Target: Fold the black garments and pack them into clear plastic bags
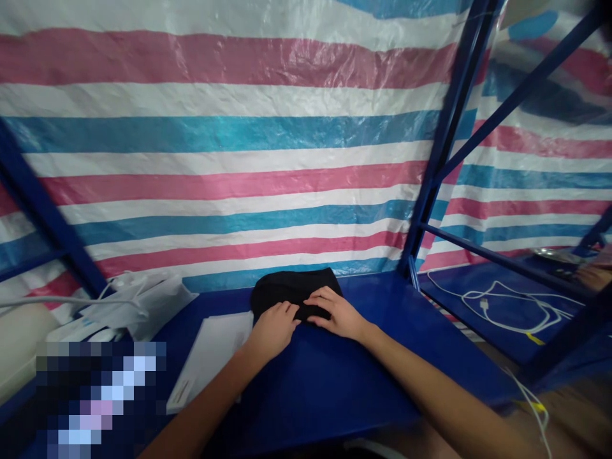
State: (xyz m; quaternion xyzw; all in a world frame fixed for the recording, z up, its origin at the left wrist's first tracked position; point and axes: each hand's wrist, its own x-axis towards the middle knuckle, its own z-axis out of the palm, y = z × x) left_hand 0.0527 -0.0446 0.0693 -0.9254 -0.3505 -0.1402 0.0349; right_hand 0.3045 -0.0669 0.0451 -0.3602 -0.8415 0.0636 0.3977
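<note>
A black folded cloth item lies near the back edge of the blue tabletop; its exact kind is not clear. My left hand is at its front left, fingers curled over the fabric and thumb close to the fingertips. From the right, my right hand holds the same cloth, with dark fabric showing between thumb and fingers. The two hands almost meet at the cloth's front middle. Just left of my left hand lies a flat white box or stack of paper, partly covered by my forearm.
White plastic bags and cables lie at the left, by a blurred-out patch. Blue metal posts stand on both sides, with a striped plastic sheet behind. A white cable lies coiled on the neighbouring blue surface at right.
</note>
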